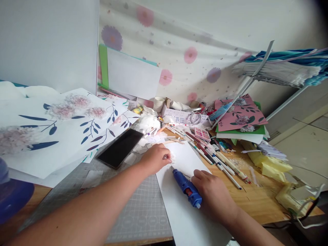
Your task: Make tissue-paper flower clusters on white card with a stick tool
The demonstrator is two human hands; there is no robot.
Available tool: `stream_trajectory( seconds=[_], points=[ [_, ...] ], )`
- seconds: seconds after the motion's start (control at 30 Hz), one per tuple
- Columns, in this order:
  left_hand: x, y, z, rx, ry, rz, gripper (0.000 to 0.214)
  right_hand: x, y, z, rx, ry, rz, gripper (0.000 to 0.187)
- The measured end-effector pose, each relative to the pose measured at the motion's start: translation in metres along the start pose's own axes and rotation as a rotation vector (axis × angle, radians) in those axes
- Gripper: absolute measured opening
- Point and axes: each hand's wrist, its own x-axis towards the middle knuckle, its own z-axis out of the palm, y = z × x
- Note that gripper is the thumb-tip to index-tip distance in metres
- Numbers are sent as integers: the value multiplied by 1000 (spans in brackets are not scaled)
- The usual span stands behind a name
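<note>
My right hand (211,188) is wrapped around a blue hot glue gun (187,188), with its tip pointing up and left. The tip is close to a small pale, petal-like cluster (173,158) on a white sheet of paper (187,153). My left hand (155,159) is closed in a pinch at that cluster. What its fingers hold, if anything, is too small to make out. Under my left forearm lies a grey cutting mat (138,212), and a black smartphone (120,147) rests beyond that arm.
At left are paper sheets with fluffy pink flowers and dark leaves (94,131). Several pens and markers (205,153) lie right of the paper. Behind are white fluffy material (147,123) and paper cups (159,103). A pink flower sheet (241,114) and cables (304,208) are at right.
</note>
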Motion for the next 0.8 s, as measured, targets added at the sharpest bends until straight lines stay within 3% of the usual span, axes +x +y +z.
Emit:
stream_trajectory(
  seconds=[0.2, 0.5, 0.8],
  points=[
    [-1, 0, -1, 1, 2, 6, 4, -1, -3, 1, 28, 52, -38, 8],
    [0, 1, -1, -1, -1, 1, 3, 4, -4, -1, 9, 2, -63, 12],
    [-1, 0, -2, -2, -5, 2, 3, 2, -4, 3, 15, 45, -74, 14]
  ],
)
